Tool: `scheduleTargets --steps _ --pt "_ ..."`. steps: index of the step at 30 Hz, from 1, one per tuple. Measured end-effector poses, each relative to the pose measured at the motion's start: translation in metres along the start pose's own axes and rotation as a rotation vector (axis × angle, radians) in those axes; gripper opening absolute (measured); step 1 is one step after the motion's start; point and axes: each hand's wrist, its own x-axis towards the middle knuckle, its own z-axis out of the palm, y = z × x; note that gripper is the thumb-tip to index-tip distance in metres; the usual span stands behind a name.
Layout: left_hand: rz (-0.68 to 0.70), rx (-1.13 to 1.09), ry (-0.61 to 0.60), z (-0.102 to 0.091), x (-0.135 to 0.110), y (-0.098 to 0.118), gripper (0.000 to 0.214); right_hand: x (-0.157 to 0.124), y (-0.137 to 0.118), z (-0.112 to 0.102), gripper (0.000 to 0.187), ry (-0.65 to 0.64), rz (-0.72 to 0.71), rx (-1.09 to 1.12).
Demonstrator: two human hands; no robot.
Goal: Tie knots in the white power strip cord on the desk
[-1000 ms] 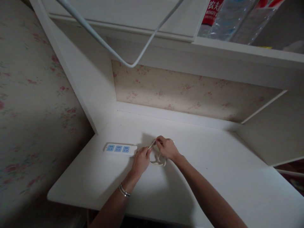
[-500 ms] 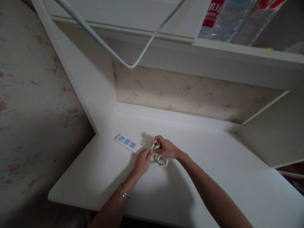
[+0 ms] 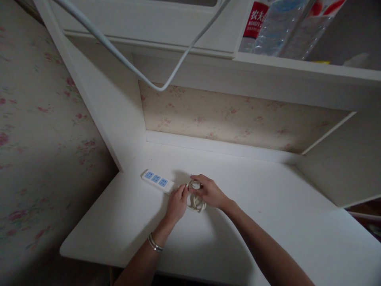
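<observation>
A white power strip (image 3: 157, 181) with three blue sockets lies on the white desk (image 3: 268, 222), angled toward the back left. Its white cord (image 3: 195, 201) is bundled into a small coil just right of the strip. My left hand (image 3: 176, 205), with a silver bracelet on the wrist, has its fingers pinched on the cord at the strip's end. My right hand (image 3: 208, 192) is curled over the top of the coil and grips it against the desk. Part of the coil is hidden under my right palm.
A thick white cable (image 3: 143, 71) hangs in a loop from above, in front of the desk's back panel. Water bottles (image 3: 276, 28) lie on the upper shelf at the right. Flowered wallpaper (image 3: 44, 139) covers the wall to the left.
The cord's loops have been drawn into a tighter, smaller bundle between my hands. The power strip has turned from lying level to pointing back-left and sits a little farther back.
</observation>
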Motion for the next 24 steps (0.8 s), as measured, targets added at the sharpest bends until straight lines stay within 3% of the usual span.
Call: scheduleTargets --steps 4,8,11,13,17,20,24 --pt "0.018 0.048 -0.019 -0.002 -0.001 -0.003 0.039 -0.007 0.011 -0.024 0.040 0.142 0.213 0.097" --pt "0.053 0.150 -0.027 0.000 0.002 -0.012 0.042 -0.019 0.037 -0.076 0.052 0.304 0.454 0.260" --pt "0.110 0.215 -0.037 0.002 0.005 -0.017 0.039 -0.035 0.058 -0.110 0.056 0.470 0.542 0.318" --pt "0.144 0.232 -0.037 0.002 0.005 -0.017 0.036 -0.047 0.071 -0.121 0.058 0.560 0.567 0.400" --pt "0.223 0.222 -0.087 0.002 0.003 -0.015 0.029 -0.068 0.083 -0.124 0.057 0.657 0.565 0.511" --pt "0.236 0.213 -0.091 0.003 0.000 -0.017 0.026 -0.081 0.074 -0.121 0.057 0.690 0.501 0.464" --pt "0.239 0.260 -0.065 0.006 -0.003 -0.018 0.024 -0.105 0.048 -0.110 0.051 0.598 0.444 0.353"
